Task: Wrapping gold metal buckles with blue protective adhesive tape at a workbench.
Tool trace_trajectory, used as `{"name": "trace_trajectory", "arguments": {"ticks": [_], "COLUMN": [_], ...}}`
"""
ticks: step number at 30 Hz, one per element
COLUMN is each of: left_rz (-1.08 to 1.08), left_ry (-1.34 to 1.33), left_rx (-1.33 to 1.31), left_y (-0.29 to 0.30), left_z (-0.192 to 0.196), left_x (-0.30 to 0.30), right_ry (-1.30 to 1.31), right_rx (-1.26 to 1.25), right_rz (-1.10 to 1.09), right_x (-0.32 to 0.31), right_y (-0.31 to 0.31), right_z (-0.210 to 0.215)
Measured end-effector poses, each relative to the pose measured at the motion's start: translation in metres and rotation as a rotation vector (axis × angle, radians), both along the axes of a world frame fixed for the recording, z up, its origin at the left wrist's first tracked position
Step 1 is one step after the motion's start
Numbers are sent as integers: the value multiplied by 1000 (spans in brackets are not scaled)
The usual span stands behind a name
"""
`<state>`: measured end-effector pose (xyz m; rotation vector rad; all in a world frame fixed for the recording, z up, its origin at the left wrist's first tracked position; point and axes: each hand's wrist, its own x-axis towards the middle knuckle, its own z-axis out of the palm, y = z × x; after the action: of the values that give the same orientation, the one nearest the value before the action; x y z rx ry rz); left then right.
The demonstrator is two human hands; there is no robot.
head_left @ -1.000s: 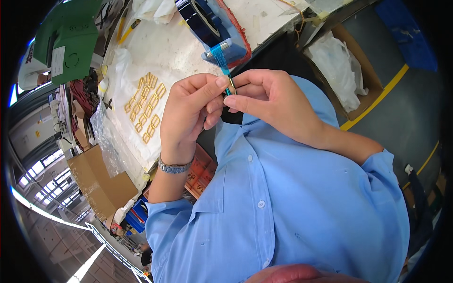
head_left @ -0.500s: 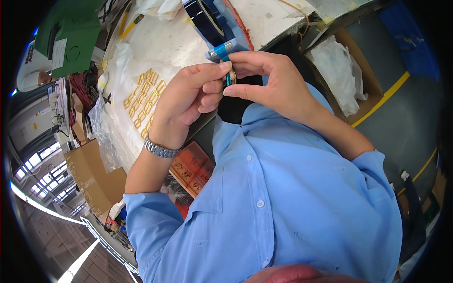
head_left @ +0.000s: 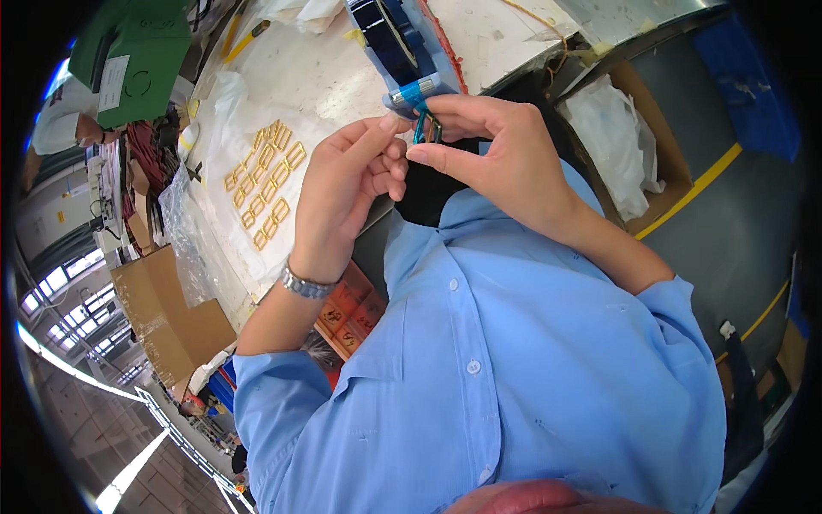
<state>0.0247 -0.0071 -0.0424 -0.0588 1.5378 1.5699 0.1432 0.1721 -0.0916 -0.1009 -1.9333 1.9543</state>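
Note:
Between the thumb and fingers of my right hand [head_left: 518, 158] is a small metal frame [head_left: 437, 130] with shiny blue tape [head_left: 419, 130] along its left side. My left hand [head_left: 347, 176] is just left of it, thumb tip against the index finger in a pinch and the other fingers loosely curled. Whatever lies in that pinch is too small to make out. Just beyond my fingertips stands a blue tape dispenser [head_left: 435, 64] with a dark roll, and blue film covers its front end. Several gold rectangular frames [head_left: 278, 176] lie in rows on the white table at the left.
A red compartment box [head_left: 360, 313] with small parts sits below my left forearm. Cardboard boxes stand at the left [head_left: 163, 313] and right [head_left: 668, 154], the right one holding white plastic [head_left: 612, 141]. A yellow-handled cutter [head_left: 248, 41] and green case [head_left: 141, 60] are at far left.
My left hand has drawn back a little to the left from the small frame. My right hand still holds the frame, and more of it shows now.

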Motion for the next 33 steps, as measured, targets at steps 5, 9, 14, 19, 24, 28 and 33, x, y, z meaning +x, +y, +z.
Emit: {"name": "trace_trajectory", "arguments": {"ticks": [5, 9, 14, 19, 24, 28, 33], "left_rz": [-84, -123, 55, 26, -57, -159, 16], "left_ry": [901, 1323, 1638, 1600, 1441, 1324, 972], "left_rx": [-152, -62, -91, -86, -105, -133, 1], "left_y": [-6, 2, 16, 21, 19, 10, 0], "left_z": [2, -29, -42, -33, -27, -54, -53], "left_x": [51, 57, 51, 47, 53, 63, 84], "right_ry": [-140, -117, -99, -111, -120, -301, -269], "right_rx": [-253, -398, -315, -348, -368, -350, -140], "right_rz": [75, 86, 45, 45, 69, 78, 161], "right_x": [-1, -3, -5, -4, 0, 13, 32], "right_y": [-4, -7, -7, -3, -4, -6, -2], "right_z": [3, 5, 4, 5, 2, -19, -3]}}
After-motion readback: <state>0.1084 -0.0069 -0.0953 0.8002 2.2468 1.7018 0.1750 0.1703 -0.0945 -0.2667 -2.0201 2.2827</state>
